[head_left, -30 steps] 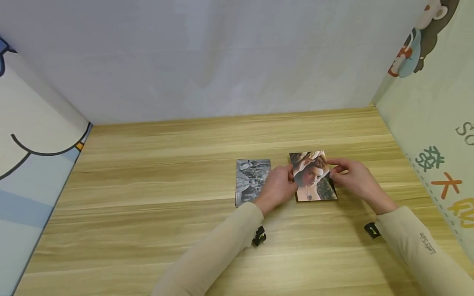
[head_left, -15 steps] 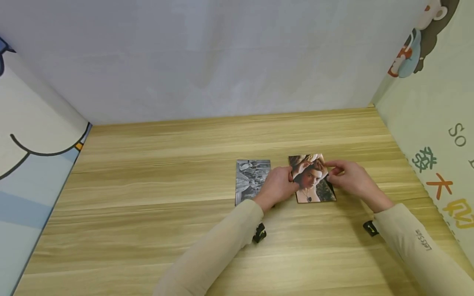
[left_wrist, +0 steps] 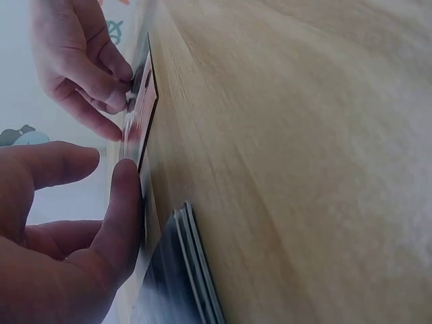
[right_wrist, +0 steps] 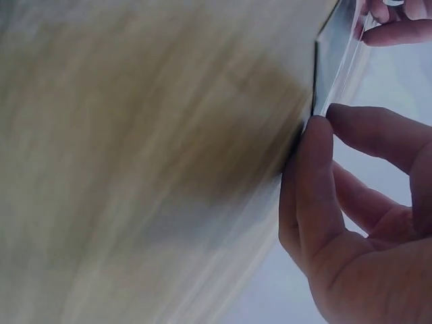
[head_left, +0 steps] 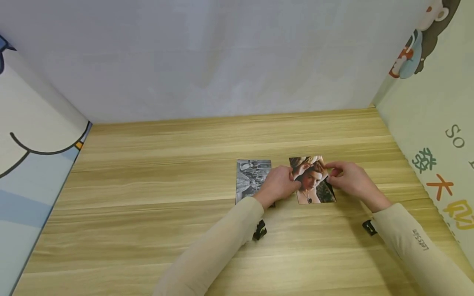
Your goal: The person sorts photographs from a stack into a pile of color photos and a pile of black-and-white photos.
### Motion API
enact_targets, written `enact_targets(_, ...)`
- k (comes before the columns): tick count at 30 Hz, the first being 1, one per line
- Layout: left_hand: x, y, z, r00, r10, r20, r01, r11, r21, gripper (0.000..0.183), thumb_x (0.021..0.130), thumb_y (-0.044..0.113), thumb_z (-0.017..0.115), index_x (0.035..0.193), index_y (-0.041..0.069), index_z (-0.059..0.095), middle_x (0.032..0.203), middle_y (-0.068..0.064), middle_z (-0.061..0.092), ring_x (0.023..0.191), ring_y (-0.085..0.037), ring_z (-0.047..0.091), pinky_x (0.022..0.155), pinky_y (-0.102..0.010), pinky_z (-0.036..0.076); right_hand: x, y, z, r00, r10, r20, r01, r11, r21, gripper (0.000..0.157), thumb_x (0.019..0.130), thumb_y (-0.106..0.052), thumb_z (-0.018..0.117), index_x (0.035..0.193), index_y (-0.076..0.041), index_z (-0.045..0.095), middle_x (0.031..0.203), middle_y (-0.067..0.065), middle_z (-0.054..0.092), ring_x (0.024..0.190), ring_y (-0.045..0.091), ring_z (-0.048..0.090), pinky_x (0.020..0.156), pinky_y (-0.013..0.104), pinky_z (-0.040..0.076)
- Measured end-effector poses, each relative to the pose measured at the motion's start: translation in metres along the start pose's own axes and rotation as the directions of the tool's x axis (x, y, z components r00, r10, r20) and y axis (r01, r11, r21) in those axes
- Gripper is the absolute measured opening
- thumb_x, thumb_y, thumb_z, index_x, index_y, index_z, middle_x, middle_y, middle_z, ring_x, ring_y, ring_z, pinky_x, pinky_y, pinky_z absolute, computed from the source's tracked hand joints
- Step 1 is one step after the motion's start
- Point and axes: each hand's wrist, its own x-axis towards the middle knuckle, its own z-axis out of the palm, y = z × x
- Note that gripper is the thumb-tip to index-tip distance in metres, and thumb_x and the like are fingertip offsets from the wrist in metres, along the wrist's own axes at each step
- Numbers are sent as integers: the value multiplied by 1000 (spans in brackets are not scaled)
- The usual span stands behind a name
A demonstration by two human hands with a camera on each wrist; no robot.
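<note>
A colour photo card (head_left: pixel 310 183) of a person with a raised arm lies close over the wooden table between both hands. At its right edge my right hand (head_left: pixel 349 176) pinches it between thumb and index finger, as the right wrist view also shows. My left hand (head_left: pixel 278 183) is at the left edge. In the left wrist view one fingertip (left_wrist: pixel 125 172) touches that edge, while another digit stands apart above the card. Left of this hand lies a small stack of black-and-white photo cards (head_left: pixel 249 176), its lower right part hidden under the hand.
The wooden table (head_left: pixel 148 185) spans the space between a plain back wall (head_left: pixel 222 61) and printed side panels. Black straps (head_left: pixel 260 230) show under both wrists, near the beige sleeves (head_left: pixel 218 246).
The colour photo card has shifted slightly toward the person and lowered. My right hand has moved a little left with it. The left thumb has slid slightly further over the card; the stack stays put.
</note>
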Motion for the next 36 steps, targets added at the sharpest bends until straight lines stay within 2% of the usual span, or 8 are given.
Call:
enact_targets(4,-1,0,-1,1000,-15,4,15,1000,-20,9,93,16,68,90,9,66,73,6,57,65,-9,49,62,-21,41,0,-2,0,1000,5,-3,-5,1000,2,45,94,-10,69,133,10,60,96,14,70,72,15,55,63,33,43)
enact_targets(6,-3,0,-1,1000,-30,5,30,998,-47,23,95,18,68,113,5,72,80,4,63,67,-10,52,65,-22,43,-1,-3,0,1000,22,-1,-22,1000,10,48,96,-13,66,136,11,58,101,17,70,75,16,59,64,33,45)
enact_targets(9,-6,2,-1,998,-56,-2,56,994,-98,50,97,21,67,144,6,61,96,4,71,73,-7,57,71,-23,47,-3,-6,-2,999,51,-2,-51,998,30,53,101,-19,61,142,12,51,110,23,71,80,20,66,66,33,49)
enact_targets(15,-15,3,-1,998,-57,-39,48,981,-187,49,97,24,66,144,10,61,106,6,72,85,-5,63,76,-24,51,-7,-12,-3,997,65,-33,-63,996,56,57,105,-25,52,148,10,45,117,25,69,90,28,69,70,34,50)
enact_targets(22,-31,-2,-8,990,5,-143,-42,966,-256,42,96,17,64,137,10,67,100,4,72,84,-8,69,68,-23,51,-13,-20,0,996,54,-76,-45,993,111,58,104,-26,50,150,9,44,119,27,66,94,33,70,66,31,52)
enact_targets(26,-39,-7,-14,985,39,-170,-89,951,-296,42,95,16,61,137,10,67,99,5,70,86,-7,68,71,-22,52,-16,-27,3,995,32,-96,-19,990,139,57,105,-28,52,149,8,46,119,26,66,98,36,70,67,31,54)
enact_targets(32,-48,-17,-25,975,93,-200,-162,918,-362,41,99,20,61,138,9,65,106,4,70,95,-11,68,77,-26,54,-17,-39,11,994,-10,-112,26,989,148,54,106,-28,53,148,6,49,120,27,66,107,42,68,78,41,56)
enact_targets(36,-50,-23,-32,968,109,-227,-189,909,-371,40,101,22,60,139,9,64,109,2,70,99,-12,67,80,-27,55,-19,-46,16,993,-26,-118,44,987,157,52,105,-25,55,146,6,51,119,25,67,105,40,69,78,39,56)
